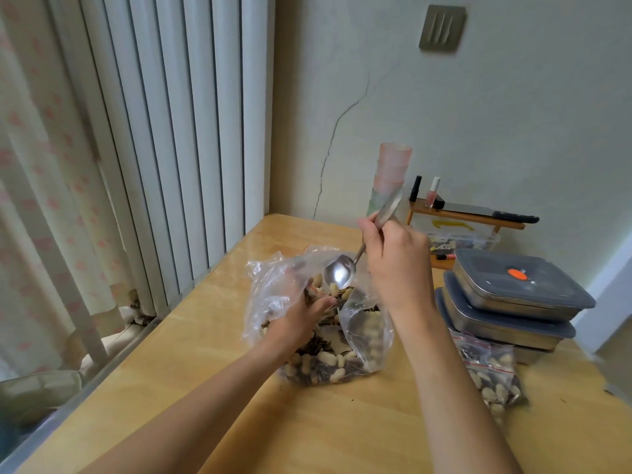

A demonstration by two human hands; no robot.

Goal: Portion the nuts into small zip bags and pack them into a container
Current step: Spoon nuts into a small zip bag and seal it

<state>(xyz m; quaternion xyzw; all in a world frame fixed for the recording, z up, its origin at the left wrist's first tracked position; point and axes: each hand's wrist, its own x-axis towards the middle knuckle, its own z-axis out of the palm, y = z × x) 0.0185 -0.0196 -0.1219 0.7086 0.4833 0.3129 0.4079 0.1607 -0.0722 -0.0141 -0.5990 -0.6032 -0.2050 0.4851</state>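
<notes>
The tabletop (212,371) carries a big clear bag (318,323) of peanuts and dark seeds near its middle, mouth open upward. To its right stand stacked steel containers (506,302) with grey lids, three as far as can be seen. Just in front of them lie small zip bags (492,374) already filled with the nut mix. Behind, by the wall, rise stacked pink cups (393,172) and a low wooden rack (465,215) with small bottles.

The left hand (301,316) is curled on the bag's rim, fingers partly hidden inside the plastic, holding the mouth open. The right hand (396,261) is closed round the handle of a metal spoon (340,273), whose empty bowl hangs just above the nuts in the bag's mouth. The two hands are near but apart.
</notes>
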